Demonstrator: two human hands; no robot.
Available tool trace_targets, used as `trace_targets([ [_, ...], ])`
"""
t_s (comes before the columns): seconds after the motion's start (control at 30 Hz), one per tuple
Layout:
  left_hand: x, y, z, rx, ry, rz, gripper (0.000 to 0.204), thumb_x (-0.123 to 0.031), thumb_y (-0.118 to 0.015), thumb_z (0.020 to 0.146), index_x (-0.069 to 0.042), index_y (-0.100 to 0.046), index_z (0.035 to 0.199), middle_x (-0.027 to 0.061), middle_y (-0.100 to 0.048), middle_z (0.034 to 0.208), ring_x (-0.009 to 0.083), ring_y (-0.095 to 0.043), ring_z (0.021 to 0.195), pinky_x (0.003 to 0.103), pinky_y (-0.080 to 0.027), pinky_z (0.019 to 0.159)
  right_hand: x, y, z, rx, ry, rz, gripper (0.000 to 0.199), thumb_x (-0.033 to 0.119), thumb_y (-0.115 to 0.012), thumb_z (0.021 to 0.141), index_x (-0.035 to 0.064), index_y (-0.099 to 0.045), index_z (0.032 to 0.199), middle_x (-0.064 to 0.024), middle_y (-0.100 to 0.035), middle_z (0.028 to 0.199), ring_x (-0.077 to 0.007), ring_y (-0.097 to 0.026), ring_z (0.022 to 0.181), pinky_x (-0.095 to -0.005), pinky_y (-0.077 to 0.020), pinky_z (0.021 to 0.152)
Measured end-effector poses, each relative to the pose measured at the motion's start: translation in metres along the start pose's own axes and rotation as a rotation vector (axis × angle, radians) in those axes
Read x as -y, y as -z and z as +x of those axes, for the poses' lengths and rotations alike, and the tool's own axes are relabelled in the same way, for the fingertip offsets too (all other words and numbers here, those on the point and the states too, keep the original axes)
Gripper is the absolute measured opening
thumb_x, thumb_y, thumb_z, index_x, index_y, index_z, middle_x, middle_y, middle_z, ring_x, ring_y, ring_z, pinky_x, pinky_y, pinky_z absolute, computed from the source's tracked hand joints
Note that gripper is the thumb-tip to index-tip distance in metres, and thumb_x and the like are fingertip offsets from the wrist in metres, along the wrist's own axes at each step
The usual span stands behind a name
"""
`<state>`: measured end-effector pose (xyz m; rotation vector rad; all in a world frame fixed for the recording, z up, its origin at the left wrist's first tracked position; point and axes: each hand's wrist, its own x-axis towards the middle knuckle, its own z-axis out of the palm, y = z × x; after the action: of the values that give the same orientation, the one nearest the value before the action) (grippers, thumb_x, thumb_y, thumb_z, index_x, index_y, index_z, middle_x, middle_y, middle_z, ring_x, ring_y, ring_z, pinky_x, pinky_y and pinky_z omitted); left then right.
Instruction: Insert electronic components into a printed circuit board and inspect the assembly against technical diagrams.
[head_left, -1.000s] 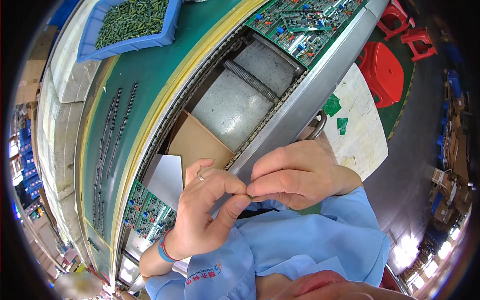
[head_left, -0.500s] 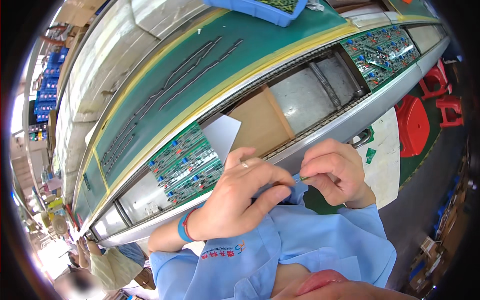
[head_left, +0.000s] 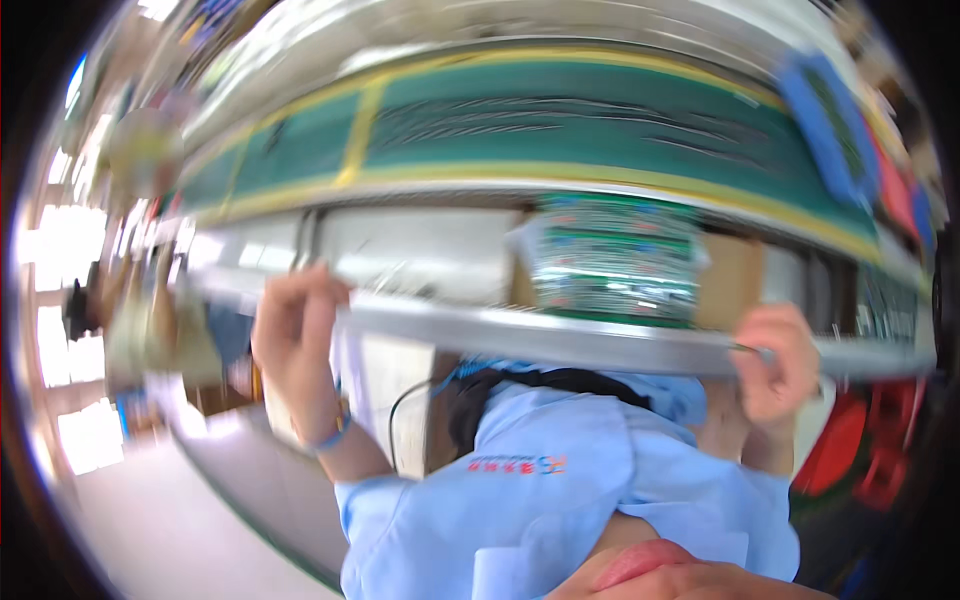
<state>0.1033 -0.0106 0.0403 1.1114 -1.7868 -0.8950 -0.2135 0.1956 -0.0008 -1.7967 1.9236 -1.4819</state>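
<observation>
My left hand (head_left: 298, 335), with a blue band at its wrist, is over the near metal rail (head_left: 480, 325) at the left. Its fingers are bent and bunched together; motion blur hides what they may hold. My right hand (head_left: 778, 368) is closed at the right end of the same rail. Between its thumb and fingers sticks out a small thin dark part (head_left: 745, 347), too blurred to name. A green circuit board (head_left: 615, 262) full of components lies across the conveyor between my hands, apart from both.
Behind the conveyor runs a green mat (head_left: 600, 90) edged with yellow tape, with several dark strips (head_left: 480, 120) on it. A blue bin (head_left: 825, 130) stands at the far right, and red stools (head_left: 885, 440) at the lower right. Another person (head_left: 150, 315) is at the left.
The view has swung left and is blurred. My hands, close together before at a small part, are now wide apart, the left one far out along the rail.
</observation>
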Motion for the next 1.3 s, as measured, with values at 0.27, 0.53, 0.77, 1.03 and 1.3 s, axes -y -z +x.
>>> trace_targets([
  [0.27, 0.109, 0.172, 0.065, -0.430, -0.005, 0.126, 0.021, -0.012, -0.062, 0.090, 0.003, -0.064, 0.104, 0.0053, -0.066, 0.085, 0.0123, -0.063, 0.080, 0.023, -0.048, 0.076, 0.004, -0.020, 0.044, 0.211, 0.089, -0.011, 0.008, 0.002, -0.060, 0.083, -0.0020, -0.056, 0.089, -0.0132, -0.053, 0.085, -0.0225, -0.051, 0.076, -0.0289, -0.0399, 0.068],
  [0.53, 0.241, 0.134, 0.206, -0.364, 0.025, 0.547, 0.041, -0.030, -0.071, 0.078, -0.003, -0.065, 0.109, 0.0152, -0.066, 0.105, 0.0280, -0.065, 0.096, 0.039, -0.049, 0.084, 0.027, -0.046, 0.085, 0.327, 0.120, -0.090, 0.008, 0.004, -0.060, 0.084, -0.0011, -0.056, 0.089, -0.0119, -0.054, 0.083, -0.0220, -0.051, 0.073, -0.0284, -0.0402, 0.067],
  [0.77, 0.255, 0.081, 0.286, -0.314, 0.351, 1.094, 0.067, -0.058, -0.069, 0.072, -0.008, -0.063, 0.115, 0.0142, -0.060, 0.119, 0.0332, -0.057, 0.110, 0.051, -0.038, 0.093, 0.021, -0.042, 0.085, 0.302, 0.037, -0.147, 0.008, 0.003, -0.061, 0.083, -0.0007, -0.056, 0.088, -0.0118, -0.053, 0.083, -0.0215, -0.051, 0.073, -0.0280, -0.0406, 0.067],
  [1.03, 0.225, 0.085, 0.304, -0.007, 0.365, 1.075, 0.050, -0.047, -0.071, 0.069, -0.007, -0.071, 0.098, 0.0150, -0.069, 0.099, 0.0320, -0.062, 0.099, 0.047, -0.044, 0.088, 0.010, -0.037, 0.087, 0.274, 0.010, -0.138, 0.008, 0.002, -0.061, 0.082, -0.0010, -0.056, 0.087, -0.0123, -0.054, 0.082, -0.0214, -0.051, 0.072, -0.0279, -0.0410, 0.067],
  [1.3, 0.097, -0.002, 0.183, -0.002, -0.253, 0.606, 0.040, -0.029, -0.071, 0.076, -0.001, -0.067, 0.103, 0.0136, -0.062, 0.100, 0.0276, -0.062, 0.088, 0.038, -0.048, 0.080, 0.005, -0.025, 0.086, 0.198, 0.079, -0.074, 0.012, -0.004, -0.062, 0.074, -0.0018, -0.057, 0.085, -0.0134, -0.057, 0.082, -0.0219, -0.053, 0.072, -0.0280, -0.0424, 0.063],
])
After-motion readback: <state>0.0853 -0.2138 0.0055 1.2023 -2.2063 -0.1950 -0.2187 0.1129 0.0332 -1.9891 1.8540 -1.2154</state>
